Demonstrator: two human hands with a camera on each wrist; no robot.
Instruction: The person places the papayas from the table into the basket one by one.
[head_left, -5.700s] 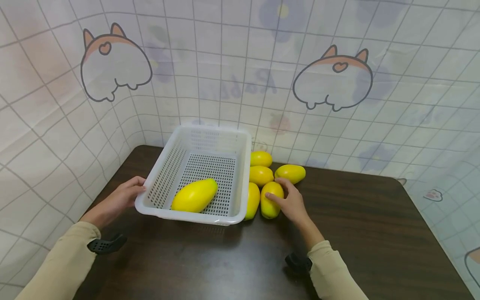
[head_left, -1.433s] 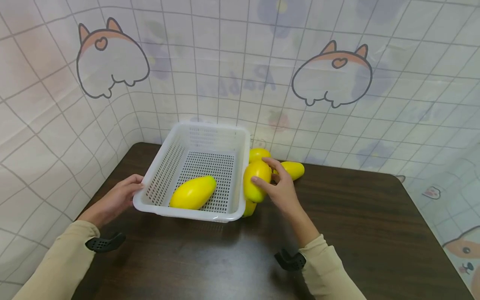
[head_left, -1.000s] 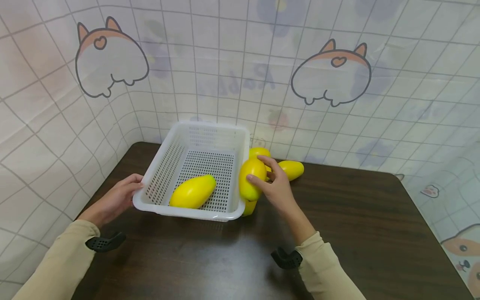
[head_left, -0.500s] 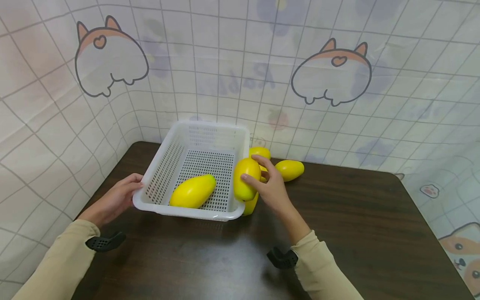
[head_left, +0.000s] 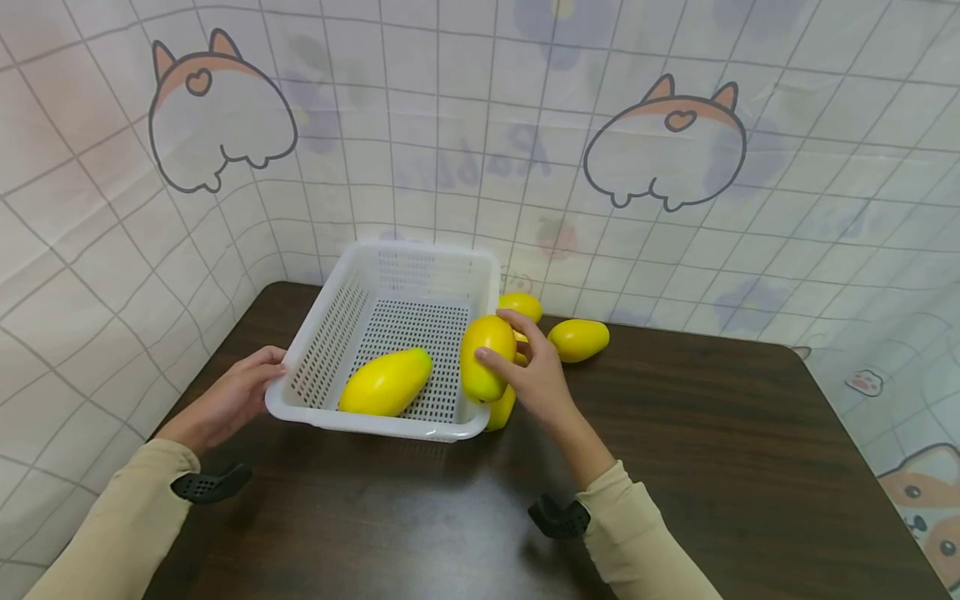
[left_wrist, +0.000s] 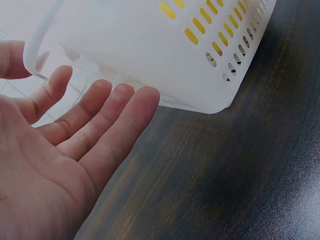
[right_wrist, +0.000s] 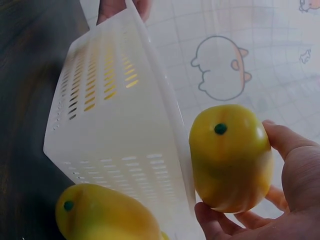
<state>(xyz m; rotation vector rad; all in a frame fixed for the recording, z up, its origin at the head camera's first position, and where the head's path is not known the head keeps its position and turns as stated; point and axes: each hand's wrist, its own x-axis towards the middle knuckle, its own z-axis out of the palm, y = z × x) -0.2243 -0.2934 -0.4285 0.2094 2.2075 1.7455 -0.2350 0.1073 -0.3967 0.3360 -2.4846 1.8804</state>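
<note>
At its right rim, my right hand [head_left: 542, 379] grips a yellow mango [head_left: 477, 346] between thumb and fingers, above the side of the white perforated basket [head_left: 375, 423]. In the right wrist view the held mango [right_wrist: 230, 160] shows a green stem spot and lies close to the rim. Another mango [head_left: 384, 385] lies inside the basket near its front. My left hand [head_left: 243, 390] holds the basket's left rim; in the left wrist view the thumb is over the rim and the fingers [left_wrist: 142, 107] lie along the outer wall.
Several mangoes lie right of the basket: a back one [head_left: 520, 306], one farther right [head_left: 578, 341], a front one [head_left: 501, 410] partly covered, and one mostly hidden behind my right hand. The dark table [head_left: 712, 433] meets a patterned curtain [head_left: 450, 125].
My right hand has taken a mango from the group, raised it and carried it left over the basket's right rim. My left hand has stayed at the basket.
</note>
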